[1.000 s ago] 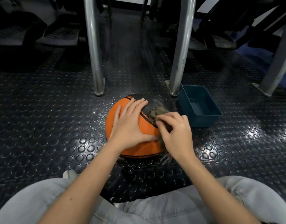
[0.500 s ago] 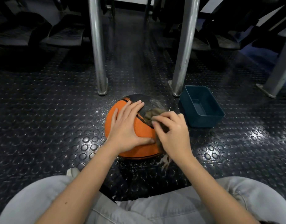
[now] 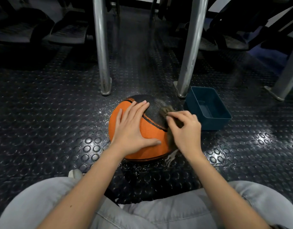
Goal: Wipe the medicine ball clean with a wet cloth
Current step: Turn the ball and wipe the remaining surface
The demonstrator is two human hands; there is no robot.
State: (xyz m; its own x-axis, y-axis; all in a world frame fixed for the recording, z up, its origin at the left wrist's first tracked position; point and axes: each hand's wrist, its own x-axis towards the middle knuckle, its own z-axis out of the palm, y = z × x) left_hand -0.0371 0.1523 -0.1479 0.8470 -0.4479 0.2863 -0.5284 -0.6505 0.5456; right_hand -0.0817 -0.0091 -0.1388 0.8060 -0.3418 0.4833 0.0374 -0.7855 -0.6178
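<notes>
We see the medicine ball (image 3: 150, 129), round and orange with a pebbled skin. A dark grey, finely textured panel covers its far upper part, edged by a black seam. It sits on the studded floor (image 3: 59, 121) just left of the teal plastic tub (image 3: 213, 123). The cloth (image 3: 165, 109), a shaggy grey-brown rag, is pressed against the side of the ball that faces the tub. We find it bunched over the dark panel's edge and trailing downward, its pale frayed strands hanging near the ball's base, closer to us than the tub.
</notes>
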